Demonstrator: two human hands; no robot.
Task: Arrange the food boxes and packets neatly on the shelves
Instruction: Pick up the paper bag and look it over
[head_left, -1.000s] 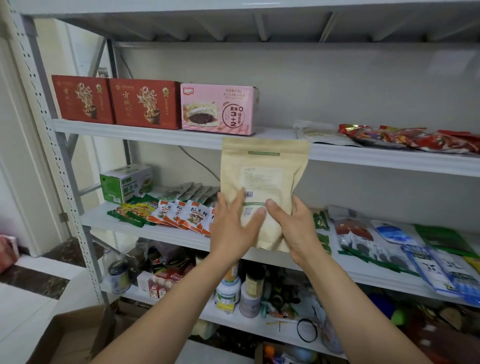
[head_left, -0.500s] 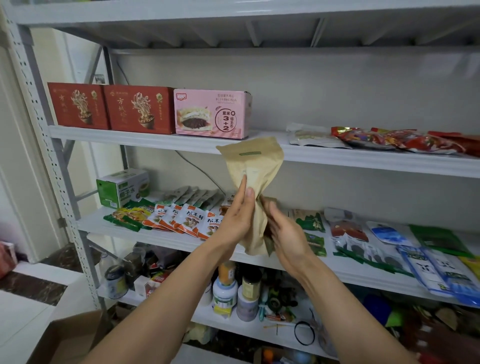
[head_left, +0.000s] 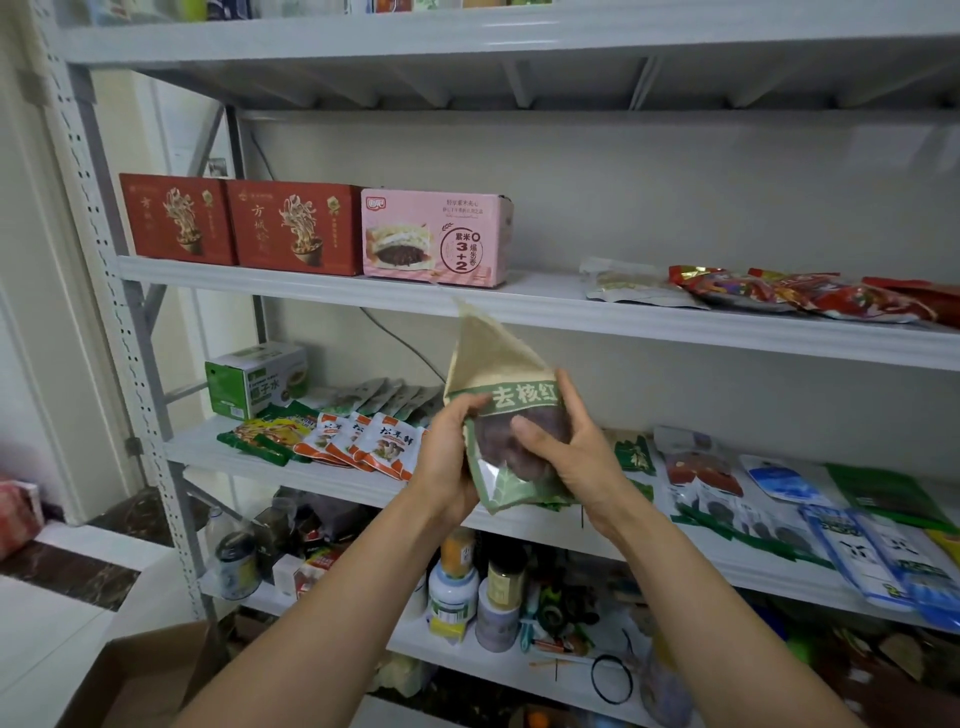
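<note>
Pouch (head_left: 496, 356) turned since earlier, green window front now showing, left hand (head_left: 445, 460) and right hand (head_left: 577, 457) gripping it

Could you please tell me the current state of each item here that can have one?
Kraft pouch: held in the air, tilted, window facing the camera.
Left hand: grips the pouch's left edge.
Right hand: grips its right side, thumb on the window.
Pink box: standing upright on the shelf.
Cardboard carton: open, on the floor.

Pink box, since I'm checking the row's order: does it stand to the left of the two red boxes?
No, the pink box stands at the right end of the row, to the right of both red boxes.
</note>
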